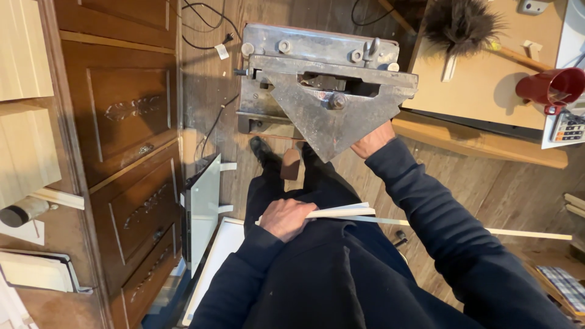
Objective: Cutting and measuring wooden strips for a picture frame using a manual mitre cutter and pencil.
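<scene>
The left hand [285, 217] is closed around thin pale wooden strips [347, 212], their long axis pointing rightward. The right hand [373, 140], grip hidden, touches the grey triangular metal cutting machine [326, 91] ahead.

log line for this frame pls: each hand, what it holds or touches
left hand: shut on pale wood strips | right hand: resting on metal cutting machine, grip unclear | red mug on workbench

Metal cutter [323, 85] on floor ahead, cabinet [122, 152] to its left, worktable [481, 91] w/ mug [551, 88] right.
</scene>
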